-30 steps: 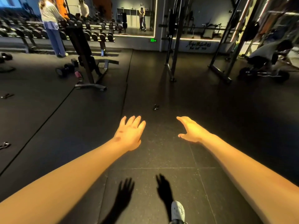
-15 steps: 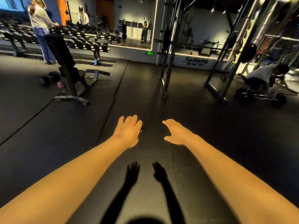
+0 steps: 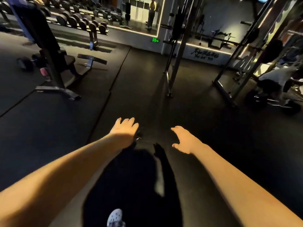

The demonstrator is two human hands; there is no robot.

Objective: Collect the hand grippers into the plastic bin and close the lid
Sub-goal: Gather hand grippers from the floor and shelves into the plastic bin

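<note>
Nothing held: our left hand [image 3: 125, 128] is flat with straight fingers and our right hand [image 3: 183, 140] is spread, thumb out. The hand gripper [image 3: 138, 135] lies on the floor [image 3: 131, 79]. The left hand is just left of it, contact unclear, and the right hand is right of it, apart. We judge it light, with rigid handles and a stiff spring, so we'd wrap both handles together. No plastic bin is in view.
</note>
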